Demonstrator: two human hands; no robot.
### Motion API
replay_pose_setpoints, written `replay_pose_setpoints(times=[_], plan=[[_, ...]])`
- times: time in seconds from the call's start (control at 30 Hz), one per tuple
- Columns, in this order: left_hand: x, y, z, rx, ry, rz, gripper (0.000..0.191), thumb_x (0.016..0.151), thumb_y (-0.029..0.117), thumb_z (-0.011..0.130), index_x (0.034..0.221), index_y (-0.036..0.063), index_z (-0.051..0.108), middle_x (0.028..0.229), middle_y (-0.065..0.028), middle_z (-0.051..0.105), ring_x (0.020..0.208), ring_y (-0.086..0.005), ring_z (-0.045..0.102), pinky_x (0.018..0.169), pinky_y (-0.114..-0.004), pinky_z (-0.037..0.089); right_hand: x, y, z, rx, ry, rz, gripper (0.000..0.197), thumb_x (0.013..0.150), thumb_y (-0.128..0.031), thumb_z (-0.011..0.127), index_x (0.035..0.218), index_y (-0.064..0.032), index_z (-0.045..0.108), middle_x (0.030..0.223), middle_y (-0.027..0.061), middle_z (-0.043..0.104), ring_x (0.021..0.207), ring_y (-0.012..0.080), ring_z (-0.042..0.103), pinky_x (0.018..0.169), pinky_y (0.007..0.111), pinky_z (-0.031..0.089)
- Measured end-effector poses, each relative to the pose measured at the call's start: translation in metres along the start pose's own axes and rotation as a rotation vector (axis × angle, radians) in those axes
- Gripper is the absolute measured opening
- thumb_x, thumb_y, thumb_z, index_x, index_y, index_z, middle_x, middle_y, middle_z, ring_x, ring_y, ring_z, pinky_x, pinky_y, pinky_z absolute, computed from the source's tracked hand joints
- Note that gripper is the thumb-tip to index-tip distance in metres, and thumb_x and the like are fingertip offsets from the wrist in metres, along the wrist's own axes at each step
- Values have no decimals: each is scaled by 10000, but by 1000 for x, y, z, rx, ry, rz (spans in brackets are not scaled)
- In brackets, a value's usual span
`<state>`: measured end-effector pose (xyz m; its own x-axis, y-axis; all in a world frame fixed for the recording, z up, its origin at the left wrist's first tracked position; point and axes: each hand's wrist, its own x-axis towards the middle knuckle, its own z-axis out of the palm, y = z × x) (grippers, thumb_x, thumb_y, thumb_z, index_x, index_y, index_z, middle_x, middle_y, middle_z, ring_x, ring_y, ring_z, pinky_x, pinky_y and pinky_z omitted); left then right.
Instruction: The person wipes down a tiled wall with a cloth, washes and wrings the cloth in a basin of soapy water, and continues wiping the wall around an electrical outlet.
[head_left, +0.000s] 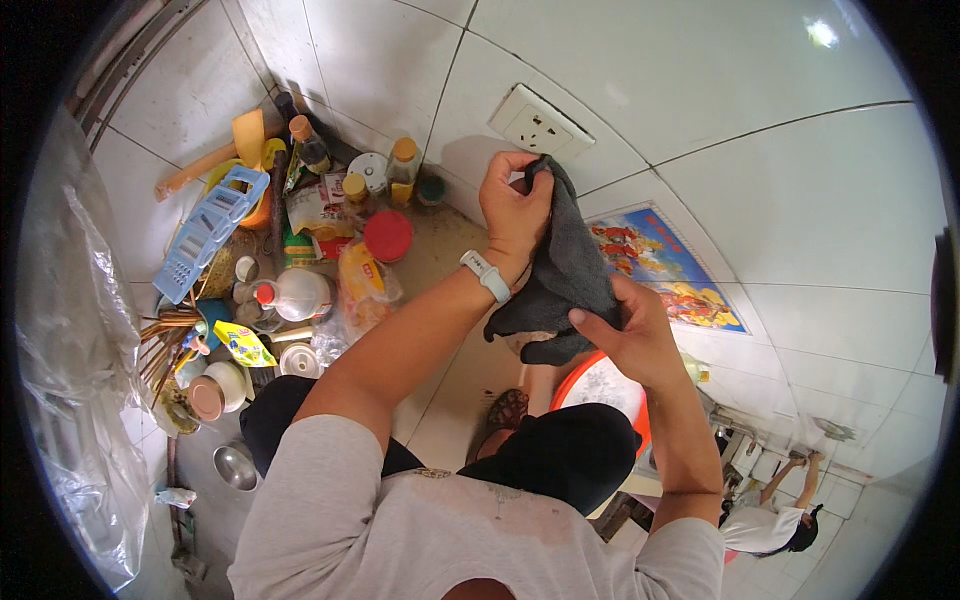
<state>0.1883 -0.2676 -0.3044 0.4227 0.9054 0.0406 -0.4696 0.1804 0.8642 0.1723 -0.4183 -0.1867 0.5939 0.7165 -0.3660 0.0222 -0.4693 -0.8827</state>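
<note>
A dark grey cloth (574, 247) hangs between my two hands in front of the tiled wall. My left hand (517, 206), with a pale band on its wrist, pinches the cloth's upper corner just below a white wall socket (541, 124). Lower down, my right hand (637, 330) grips the cloth's bottom part, thumb on the near side. Folds hide some of the fingers. Beneath my right hand stands an orange-rimmed basin (641, 427) with whitish, sudsy-looking contents, partly covered by my knee and forearm.
Bottles, jars and packets crowd the left, among them a red lid (388, 235), a blue grater (212, 229) and a jug (300, 294). Clear plastic sheeting (82, 375) hangs at far left. A colourful poster (667, 262) is on the wall. Another person (772, 525) works at far right.
</note>
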Motion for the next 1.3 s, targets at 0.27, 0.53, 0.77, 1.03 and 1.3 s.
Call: replay_pose_setpoints(times=[0.27,0.53,0.77,1.03,1.3], plan=[[3,2,-7,-103,-43,-228,155,791,59,632,898,-20,551,851,-58,579,659,-106,567,547,-233,494,-3,3,-5,47,14,-43,195,776,-19,648,945,36,567,783,-14,565,705,42,495,625,198,432],[12,-2,-13,-195,126,-420,145,795,61,618,899,-11,547,840,-66,565,672,-139,569,521,-265,505,0,-3,-13,-121,-2,-13,249,800,-24,612,1029,47,545,865,11,562,777,70,503,693,223,430],[33,-3,-35,138,180,-182,140,759,83,654,855,12,582,730,-19,533,610,-109,485,554,-212,415,21,12,-10,-260,9,-49,198,787,-72,636,948,24,571,735,-21,524,661,49,466,589,214,397],[54,63,-18,96,85,136,190,789,53,630,968,10,584,785,-7,560,665,-84,541,599,-209,459,35,1,17,-146,-44,-148,220,760,-109,665,914,13,566,714,51,545,667,86,475,618,261,431],[60,33,-23,-69,-20,71,165,787,44,632,945,11,598,835,-16,599,741,-82,550,671,-203,447,37,-4,25,-132,-92,-87,209,770,-107,658,897,25,557,714,28,531,663,83,462,600,250,419]])
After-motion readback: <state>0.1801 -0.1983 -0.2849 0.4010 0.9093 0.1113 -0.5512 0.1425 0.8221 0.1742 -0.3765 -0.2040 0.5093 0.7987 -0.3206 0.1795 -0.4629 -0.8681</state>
